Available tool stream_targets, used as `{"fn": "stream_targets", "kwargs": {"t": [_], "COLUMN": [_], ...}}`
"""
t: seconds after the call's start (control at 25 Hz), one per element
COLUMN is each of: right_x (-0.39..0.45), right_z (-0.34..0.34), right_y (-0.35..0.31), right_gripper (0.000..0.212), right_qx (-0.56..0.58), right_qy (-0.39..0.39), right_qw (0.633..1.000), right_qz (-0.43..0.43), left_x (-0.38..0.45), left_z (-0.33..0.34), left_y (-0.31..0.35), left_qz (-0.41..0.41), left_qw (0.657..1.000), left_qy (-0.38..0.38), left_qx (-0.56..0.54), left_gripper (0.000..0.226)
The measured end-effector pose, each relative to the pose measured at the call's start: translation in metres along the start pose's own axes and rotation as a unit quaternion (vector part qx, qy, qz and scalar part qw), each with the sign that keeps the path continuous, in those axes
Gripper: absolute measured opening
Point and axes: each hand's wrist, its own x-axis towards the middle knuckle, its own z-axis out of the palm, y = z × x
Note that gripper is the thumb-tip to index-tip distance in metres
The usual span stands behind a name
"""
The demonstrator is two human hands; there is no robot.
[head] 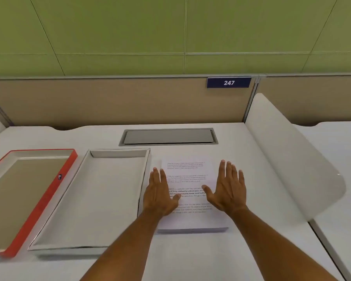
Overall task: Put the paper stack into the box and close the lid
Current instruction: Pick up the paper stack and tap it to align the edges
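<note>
A stack of printed white paper (190,218) lies flat on the white desk, right of centre. My left hand (160,193) hovers over its left edge, fingers spread, palm down. My right hand (227,191) is spread over the stack's right side. Neither hand grips anything. Left of the stack stands the shallow white box (83,243), open and with nothing inside. Its red-edged lid (39,207) lies upside down at the far left, beside the box.
A grey cable hatch (168,136) is set into the desk behind the paper. A white curved divider (292,159) rises at the right. A beige partition with a "247" sign (229,82) closes the back.
</note>
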Motion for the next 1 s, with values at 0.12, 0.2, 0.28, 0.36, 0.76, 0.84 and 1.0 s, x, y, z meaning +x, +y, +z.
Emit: {"fn": "stream_targets", "kwargs": {"t": [0.12, 0.2, 0.28, 0.36, 0.76, 0.84, 1.0], "right_x": [0.005, 0.011, 0.018, 0.028, 0.064, 0.066, 0.065], "right_z": [0.007, 0.014, 0.016, 0.016, 0.023, 0.022, 0.021], "right_y": [-0.003, -0.002, -0.004, -0.006, 0.005, 0.003, 0.003], "right_gripper": [0.096, 0.084, 0.063, 0.043, 0.053, 0.060, 0.057], "right_qx": [0.061, 0.132, 0.200, 0.267, 0.447, 0.431, 0.418], "right_qy": [-0.012, -0.058, -0.106, -0.128, -0.198, -0.210, -0.200], "right_qw": [0.998, 0.988, 0.969, 0.945, 0.840, 0.848, 0.859], "right_qz": [0.023, 0.061, 0.101, 0.140, 0.235, 0.226, 0.218], "left_x": [0.008, 0.014, 0.018, 0.024, 0.051, 0.054, 0.058], "left_z": [0.004, 0.007, 0.009, 0.008, -0.006, -0.007, -0.005], "left_y": [-0.003, -0.003, 0.000, 0.004, 0.005, 0.004, 0.003], "left_qz": [-0.057, -0.076, -0.090, -0.119, -0.266, -0.269, -0.274], "left_qw": [0.996, 0.994, 0.993, 0.988, 0.933, 0.927, 0.915], "left_qy": [-0.046, -0.052, -0.041, -0.040, -0.049, -0.067, -0.079], "left_qx": [-0.043, -0.061, -0.068, -0.091, -0.236, -0.254, -0.287], "left_gripper": [0.103, 0.097, 0.091, 0.087, 0.028, 0.027, 0.032]}}
